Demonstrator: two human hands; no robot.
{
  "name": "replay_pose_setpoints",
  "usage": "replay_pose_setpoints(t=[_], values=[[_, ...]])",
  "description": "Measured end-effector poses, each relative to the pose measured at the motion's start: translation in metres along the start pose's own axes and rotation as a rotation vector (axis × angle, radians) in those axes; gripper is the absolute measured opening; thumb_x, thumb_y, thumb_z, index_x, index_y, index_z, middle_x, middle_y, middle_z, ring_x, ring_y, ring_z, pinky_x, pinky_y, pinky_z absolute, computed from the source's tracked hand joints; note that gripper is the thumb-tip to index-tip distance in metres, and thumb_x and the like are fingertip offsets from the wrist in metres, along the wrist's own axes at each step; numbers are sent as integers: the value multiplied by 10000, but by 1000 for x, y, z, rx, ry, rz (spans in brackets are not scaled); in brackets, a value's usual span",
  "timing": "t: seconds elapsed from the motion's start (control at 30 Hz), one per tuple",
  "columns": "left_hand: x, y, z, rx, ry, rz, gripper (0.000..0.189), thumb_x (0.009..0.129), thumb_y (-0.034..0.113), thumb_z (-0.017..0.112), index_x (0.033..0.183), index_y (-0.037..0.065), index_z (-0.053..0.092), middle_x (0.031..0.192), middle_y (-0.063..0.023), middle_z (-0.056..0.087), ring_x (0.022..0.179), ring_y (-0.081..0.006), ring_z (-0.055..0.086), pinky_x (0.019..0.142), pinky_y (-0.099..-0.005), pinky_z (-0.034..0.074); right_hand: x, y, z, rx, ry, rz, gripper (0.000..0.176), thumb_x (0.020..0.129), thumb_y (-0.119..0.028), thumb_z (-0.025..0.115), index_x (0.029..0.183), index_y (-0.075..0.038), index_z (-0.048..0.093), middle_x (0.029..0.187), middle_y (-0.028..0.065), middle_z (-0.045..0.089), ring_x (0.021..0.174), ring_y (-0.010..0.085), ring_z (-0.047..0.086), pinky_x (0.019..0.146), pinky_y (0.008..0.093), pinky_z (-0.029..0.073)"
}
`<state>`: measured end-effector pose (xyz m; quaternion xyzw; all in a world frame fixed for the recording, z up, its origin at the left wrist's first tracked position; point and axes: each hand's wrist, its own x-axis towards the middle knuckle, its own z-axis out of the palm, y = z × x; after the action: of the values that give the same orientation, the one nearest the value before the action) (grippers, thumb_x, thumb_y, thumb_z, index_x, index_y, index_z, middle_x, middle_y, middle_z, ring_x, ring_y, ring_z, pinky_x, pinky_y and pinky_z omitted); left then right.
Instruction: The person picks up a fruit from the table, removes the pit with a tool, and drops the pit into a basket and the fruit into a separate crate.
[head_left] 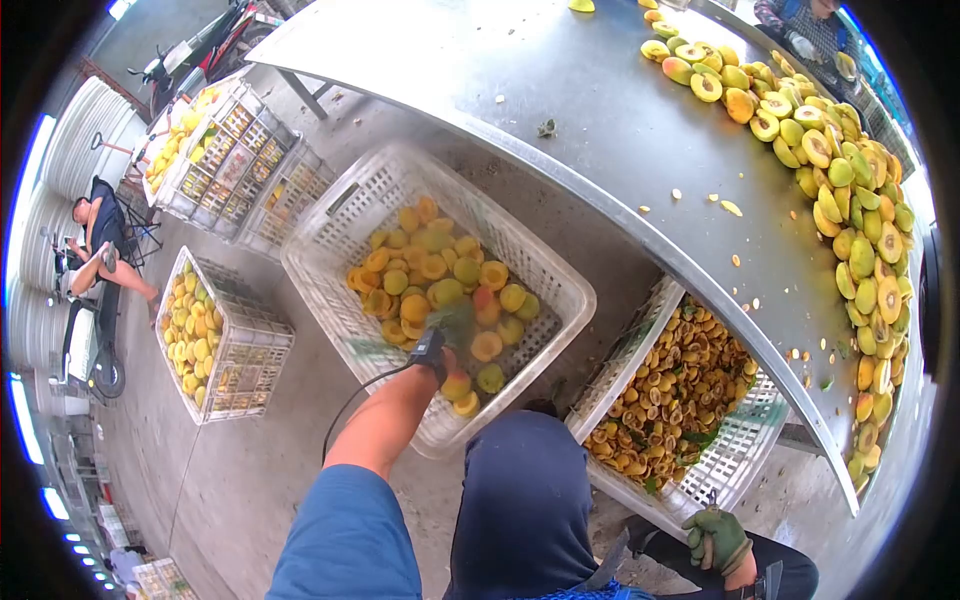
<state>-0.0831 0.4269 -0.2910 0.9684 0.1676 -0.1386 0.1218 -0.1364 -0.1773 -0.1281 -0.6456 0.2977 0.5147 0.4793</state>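
Green-gloved, the left hand (453, 322) reaches down among the round fruit (438, 268) in the white plastic crate (325, 268), placed beside the knee (525, 480), apparently for a short reach; blur and fruit prevent telling whether it grasps any. The right hand (718, 541) is closed around a small tool (712, 497), seemingly kept near the lap to hold its tip clear, while halved fruit (815, 150) lies heaped on the metal table (600, 120).

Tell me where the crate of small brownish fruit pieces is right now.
In the head view, the crate is to the person's right, partly under the edge of the metal table, just beyond the gloved right hand.
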Motion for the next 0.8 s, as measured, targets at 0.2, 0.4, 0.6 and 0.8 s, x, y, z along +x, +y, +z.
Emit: replay_pose_setpoints(t=[0.2, 0.4, 0.6, 0.8], values=[[-2, 0, 39, 218, -108, 232, 362, 917, 263, 622, 1221, 75, 678, 1131, -165, 730, 1039, -371, 696, 876, -459, 553, 1, -3, 0, 21, 4, 17, 342, 969, -281, 584, 965, 42, 698, 635, 107, 637, 423, 230, 580, 377, 359, 488], [-2, 3, 49, 189, -220, 225, 406, 925, 314, 624, 1265, 96, 667, 1186, -164, 718, 1080, -370, 685, 917, -459, 538, 2, -21, 8, -2, 31, 28, 285, 931, -243, 612, 919, 24, 712, 631, 121, 635, 411, 233, 578, 373, 346, 473], [12, 3, 43, -60, -277, 133, 439, 932, 354, 625, 1297, 112, 660, 1228, -163, 710, 1108, -373, 678, 945, -460, 529, 8, -27, 7, -1, 15, 39, 292, 939, -245, 611, 929, 30, 706, 640, 130, 640, 411, 239, 582, 370, 351, 478], [63, 21, 56, 6, 263, 249, 350, 958, 351, 599, 1175, 92, 691, 1117, -163, 725, 1065, -360, 680, 920, -455, 533, 12, -31, 8, -6, 30, 90, 310, 943, -244, 595, 960, 49, 695, 633, 137, 637, 406, 245, 577, 359, 358, 472]])
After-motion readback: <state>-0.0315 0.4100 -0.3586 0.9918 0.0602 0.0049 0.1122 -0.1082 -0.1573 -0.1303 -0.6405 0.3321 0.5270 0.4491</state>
